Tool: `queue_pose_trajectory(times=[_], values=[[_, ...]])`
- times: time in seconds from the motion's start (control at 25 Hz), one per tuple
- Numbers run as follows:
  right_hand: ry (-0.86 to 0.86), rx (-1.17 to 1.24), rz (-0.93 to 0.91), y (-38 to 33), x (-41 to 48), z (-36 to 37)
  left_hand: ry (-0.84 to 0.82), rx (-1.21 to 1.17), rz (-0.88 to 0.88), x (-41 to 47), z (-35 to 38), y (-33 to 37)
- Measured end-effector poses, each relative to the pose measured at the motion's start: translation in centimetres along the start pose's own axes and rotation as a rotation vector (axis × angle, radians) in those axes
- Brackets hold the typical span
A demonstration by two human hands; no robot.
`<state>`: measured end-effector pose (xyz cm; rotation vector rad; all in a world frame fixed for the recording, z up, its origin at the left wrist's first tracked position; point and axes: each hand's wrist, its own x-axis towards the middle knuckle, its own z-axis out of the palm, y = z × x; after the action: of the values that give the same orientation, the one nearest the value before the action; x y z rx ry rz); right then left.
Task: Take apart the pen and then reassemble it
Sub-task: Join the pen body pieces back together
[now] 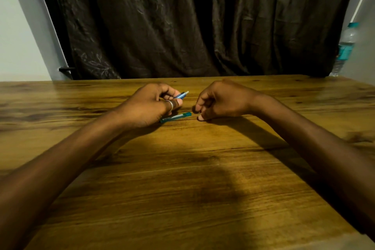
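My left hand (154,103), with a silver ring on the thumb, is closed around a blue pen barrel (181,95) whose pale tip pokes out to the right. A teal pen part (176,117) lies flat on the wooden table (182,168), just below and partly under that hand. My right hand (221,100) rests on the table to the right of it, fingers curled with the tips pinched together. Whether something small sits between those fingertips is hidden.
A dark curtain (182,22) hangs behind the table's far edge. A clear water bottle (345,46) with a teal label stands at the far right corner. Pale walls show on both sides.
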<state>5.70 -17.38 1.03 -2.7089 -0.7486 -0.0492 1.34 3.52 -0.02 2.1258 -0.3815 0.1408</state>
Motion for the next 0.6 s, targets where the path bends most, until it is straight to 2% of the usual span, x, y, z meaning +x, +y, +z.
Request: queue_pose_trajectory(times=[0.16, 0.24, 0.32, 0.4, 0.44, 0.6], values=[[0.034, -0.049, -0.031, 0.0, 0.0, -0.1, -0.009, 0.005, 0.006, -0.1, 0.0, 0.1], [0.125, 0.040, -0.002, 0.0, 0.2, -0.4, -0.005, -0.011, 0.017, 0.0, 0.1, 0.2], [0.234, 0.396, 0.063, -0.3, 0.2, -0.7, 0.001, -0.049, 0.015, 0.0, 0.3, 0.2], [0.268, 0.834, 0.091, -0.9, 0.1, -0.9, 0.001, -0.078, 0.019, 0.1, 0.4, 0.1], [0.269, 0.968, 0.088, -1.2, 0.0, -0.9, 0.001, -0.086, 0.026, 0.1, 0.4, 0.1], [0.252, 1.077, 0.068, -1.9, -0.2, -0.6, 0.000, -0.127, 0.054, 0.3, 0.4, -0.1]])
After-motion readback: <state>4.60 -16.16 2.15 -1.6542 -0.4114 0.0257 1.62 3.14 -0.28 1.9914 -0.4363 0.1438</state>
